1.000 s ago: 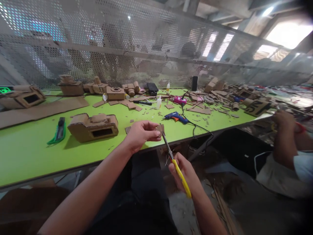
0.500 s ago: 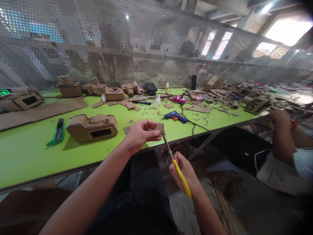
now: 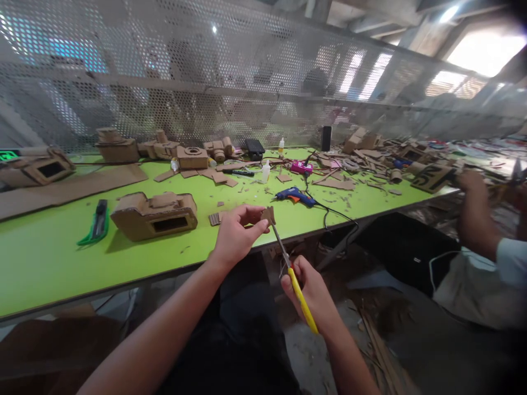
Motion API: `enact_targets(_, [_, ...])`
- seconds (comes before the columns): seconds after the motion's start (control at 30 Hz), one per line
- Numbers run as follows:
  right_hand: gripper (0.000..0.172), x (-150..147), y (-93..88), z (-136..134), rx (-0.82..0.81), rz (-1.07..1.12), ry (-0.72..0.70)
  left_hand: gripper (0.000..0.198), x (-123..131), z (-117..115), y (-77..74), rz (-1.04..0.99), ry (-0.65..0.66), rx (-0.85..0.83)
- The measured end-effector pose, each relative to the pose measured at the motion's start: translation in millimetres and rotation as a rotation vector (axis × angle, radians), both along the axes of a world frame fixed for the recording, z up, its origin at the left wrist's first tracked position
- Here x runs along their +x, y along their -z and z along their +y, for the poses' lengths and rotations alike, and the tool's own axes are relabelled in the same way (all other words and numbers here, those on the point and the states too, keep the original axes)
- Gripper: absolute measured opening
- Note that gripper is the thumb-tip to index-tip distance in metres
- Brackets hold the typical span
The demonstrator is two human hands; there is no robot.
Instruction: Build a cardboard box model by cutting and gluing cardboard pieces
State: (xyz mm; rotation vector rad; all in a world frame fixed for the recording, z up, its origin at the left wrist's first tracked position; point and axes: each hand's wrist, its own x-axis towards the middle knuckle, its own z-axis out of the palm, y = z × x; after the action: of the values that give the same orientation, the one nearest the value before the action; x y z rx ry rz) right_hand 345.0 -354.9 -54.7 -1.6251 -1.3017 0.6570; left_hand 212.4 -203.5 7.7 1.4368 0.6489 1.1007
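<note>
The small brown cardboard piece (image 3: 268, 215) has turned, pinched by the left hand (image 3: 239, 234), right hand (image 3: 317, 296) clasping yellow-handled scissors (image 3: 293, 276).

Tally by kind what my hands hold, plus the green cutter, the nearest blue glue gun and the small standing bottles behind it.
Scissors (right hand): 1
Cardboard piece (left hand): 1
Green cutter: 1
Blue glue gun: 1
Small standing bottles: 2
Total: 6

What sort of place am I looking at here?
Most likely a craft workshop: the long green table is strewn with cardboard scraps, a blue glue gun lies on it, and the person's right hand holds yellow-handled scissors.
</note>
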Motion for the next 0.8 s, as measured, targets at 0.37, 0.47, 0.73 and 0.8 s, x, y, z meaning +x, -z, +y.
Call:
enact_targets(0.37, [0.040, -1, 9.9, 2, 0.018, 0.073, -0.010, 0.038, -1, 0, 11.9, -0.143, 0.121, -0.248])
enact_targets(0.47, [0.041, -2, 9.5, 2, -0.002, 0.077, -0.004, 0.037, 0, -3, 13.0, -0.160, 0.109, -0.251])
enact_targets(0.73, [0.042, -1, -1.1, 0, -0.033, -0.016, 0.016, 0.027, 2, -14, 11.6, -0.095, -0.030, 0.004])
enact_targets(0.8, [0.043, -1, -2.0, -1, -0.031, -0.020, 0.017, 0.027, 3, -16, 13.1, -0.098, -0.064, 0.018])
